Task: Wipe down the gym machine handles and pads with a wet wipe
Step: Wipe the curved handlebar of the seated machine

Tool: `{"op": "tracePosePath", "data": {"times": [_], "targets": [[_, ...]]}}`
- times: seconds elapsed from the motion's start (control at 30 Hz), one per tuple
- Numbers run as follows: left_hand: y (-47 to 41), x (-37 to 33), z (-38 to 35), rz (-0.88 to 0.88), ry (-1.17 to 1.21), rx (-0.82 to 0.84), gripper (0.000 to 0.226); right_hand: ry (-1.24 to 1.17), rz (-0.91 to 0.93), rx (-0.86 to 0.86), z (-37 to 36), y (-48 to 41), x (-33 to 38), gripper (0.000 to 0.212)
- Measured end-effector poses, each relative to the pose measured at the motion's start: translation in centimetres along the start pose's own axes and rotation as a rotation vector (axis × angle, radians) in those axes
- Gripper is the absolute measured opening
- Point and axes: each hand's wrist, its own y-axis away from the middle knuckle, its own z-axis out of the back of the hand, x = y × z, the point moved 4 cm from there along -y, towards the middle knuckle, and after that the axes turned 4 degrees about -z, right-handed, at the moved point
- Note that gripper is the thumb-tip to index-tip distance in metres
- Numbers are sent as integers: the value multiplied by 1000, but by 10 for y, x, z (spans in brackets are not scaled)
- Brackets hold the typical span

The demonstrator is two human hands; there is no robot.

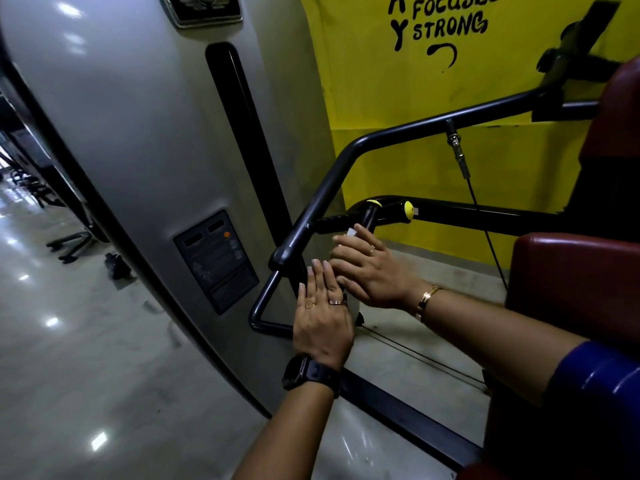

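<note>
A short black handle [370, 216] with a yellow end cap juts down from the machine's black arm. My right hand [372, 270] is just below that cap, its fingers wrapped round a white wet wipe [351, 232] held against the handle. A corner of the wipe pokes out above my fingers. My left hand [322, 317] lies beside it with straight fingers, partly over the right hand's fingertips and the lower bar [266, 299]. A red seat pad [571, 265] is on the right, with a red back pad [620, 109] above it.
The machine's grey weight-stack cover [156, 150] fills the left, carrying a dark instruction label [216, 259]. A bent black bar [332, 181] rises to the right with a cable [485, 223] hanging from it. Behind stands a yellow wall [398, 91]. Glossy floor [69, 341] lies at the left.
</note>
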Motion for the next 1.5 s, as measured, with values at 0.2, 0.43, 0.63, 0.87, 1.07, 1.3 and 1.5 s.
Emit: {"op": "tracePosePath", "data": {"times": [0.2, 0.43, 0.63, 0.87, 1.07, 1.3, 1.5], "targets": [[0, 1, -1, -15, -16, -3, 74, 18, -37, 2, 9, -13, -39, 49], [1, 0, -2, -40, -59, -69, 73, 197, -208, 152, 14, -46, -10, 50], [4, 0, -4, -72, -109, -99, 73, 74, 40, 1, 2, 2, -15, 42], [4, 1, -5, -57, -106, -86, 74, 147, -205, 15, 20, -39, -35, 40], [4, 0, -3, -62, -106, -94, 77, 113, -91, 81, 9, -22, 1, 41], [4, 0, -4, -64, -115, -107, 72, 142, -66, -6, 7, 7, -42, 46], [3, -1, -6, -62, -101, -128, 73, 146, -218, 22, 21, -37, -34, 30]]}}
